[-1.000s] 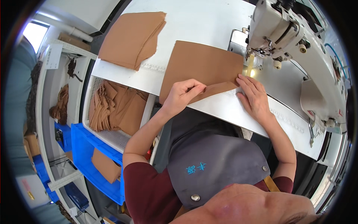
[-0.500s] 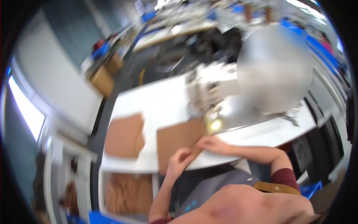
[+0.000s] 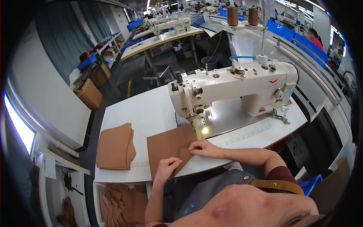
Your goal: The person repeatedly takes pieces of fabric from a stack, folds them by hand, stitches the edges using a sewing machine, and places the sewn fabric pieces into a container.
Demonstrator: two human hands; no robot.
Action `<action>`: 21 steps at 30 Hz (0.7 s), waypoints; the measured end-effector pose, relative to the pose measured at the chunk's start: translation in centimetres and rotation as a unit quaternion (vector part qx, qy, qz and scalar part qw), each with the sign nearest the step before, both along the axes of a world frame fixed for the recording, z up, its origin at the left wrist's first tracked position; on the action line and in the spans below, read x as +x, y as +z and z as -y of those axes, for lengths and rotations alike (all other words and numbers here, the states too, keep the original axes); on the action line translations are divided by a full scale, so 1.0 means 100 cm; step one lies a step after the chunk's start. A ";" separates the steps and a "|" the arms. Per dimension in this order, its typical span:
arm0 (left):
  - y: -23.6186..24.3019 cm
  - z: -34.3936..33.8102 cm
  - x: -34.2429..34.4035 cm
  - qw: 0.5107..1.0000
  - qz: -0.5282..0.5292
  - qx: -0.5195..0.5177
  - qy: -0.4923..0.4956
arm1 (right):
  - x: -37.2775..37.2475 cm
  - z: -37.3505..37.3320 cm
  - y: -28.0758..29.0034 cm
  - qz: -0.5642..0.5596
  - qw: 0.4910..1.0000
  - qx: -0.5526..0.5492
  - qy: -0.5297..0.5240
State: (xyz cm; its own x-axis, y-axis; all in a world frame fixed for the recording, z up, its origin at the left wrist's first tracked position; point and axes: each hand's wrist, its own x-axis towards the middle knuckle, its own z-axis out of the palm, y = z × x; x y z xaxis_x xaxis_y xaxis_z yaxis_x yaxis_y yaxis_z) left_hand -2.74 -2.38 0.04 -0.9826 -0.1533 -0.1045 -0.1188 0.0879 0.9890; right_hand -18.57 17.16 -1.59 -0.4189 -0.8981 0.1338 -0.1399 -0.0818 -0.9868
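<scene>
A flat brown panel (image 3: 166, 140) lies on the white table, its far right corner by the presser foot of a sewing machine (image 3: 234, 85). Both hands are at its near right side. My left hand (image 3: 166, 169) pinches a small brown flap (image 3: 184, 156) at its lower left. The fingers of my right hand (image 3: 205, 148) close on that flap's right edge. Whether the flap is a folded part of the panel or a separate piece, I cannot tell. A small lamp shines on the machine's metal bed beside the needle area.
A stack of brown panels (image 3: 115, 147) sits on the table at left. Below the front edge, a white bin (image 3: 99, 204) holds more brown pieces. Two brown thread spools (image 3: 232, 16) stand behind the machine. Cardboard boxes (image 3: 89, 94) line the left wall; another sewing table (image 3: 162, 43) stands farther back.
The blurred view has steadied and shifted. More of the brown flap shows between my hands, standing out from the panel. Both hands stay at the panel's near right side.
</scene>
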 end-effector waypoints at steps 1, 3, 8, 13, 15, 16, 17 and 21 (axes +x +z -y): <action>-0.001 0.002 -0.001 0.998 0.029 0.050 0.015 | 0.001 0.000 0.001 -0.001 1.000 -0.008 0.008; -0.002 0.007 -0.002 0.997 0.001 0.083 -0.001 | 0.002 -0.001 0.004 0.004 1.000 -0.013 0.013; 0.001 0.017 -0.006 0.998 0.004 0.060 -0.027 | 0.000 -0.001 0.007 -0.046 0.998 -0.017 0.046; 0.005 0.017 -0.010 0.998 0.008 0.037 -0.045 | 0.001 0.001 0.006 -0.065 0.997 -0.018 0.026; 0.004 0.016 -0.011 0.998 0.018 0.017 -0.051 | 0.002 0.001 0.007 -0.081 0.996 -0.012 0.024; 0.004 0.016 -0.011 0.998 0.043 -0.016 -0.049 | 0.002 0.001 0.008 -0.077 0.997 -0.011 0.022; 0.003 0.016 -0.010 0.998 0.028 -0.002 -0.057 | 0.002 0.001 0.009 -0.084 0.996 -0.010 0.025; -0.001 0.017 -0.011 0.997 0.041 0.058 -0.012 | 0.006 -0.002 0.012 -0.034 0.999 -0.022 -0.009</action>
State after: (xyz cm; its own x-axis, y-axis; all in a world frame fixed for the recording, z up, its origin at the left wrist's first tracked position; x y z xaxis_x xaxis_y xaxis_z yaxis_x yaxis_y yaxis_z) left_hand -3.82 -4.11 -0.08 -0.9733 -0.1128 -0.1998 -0.1985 -0.0234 0.9798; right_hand -17.92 17.32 -0.38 -0.4238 -0.8830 0.2019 -0.2079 -0.1221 -0.9705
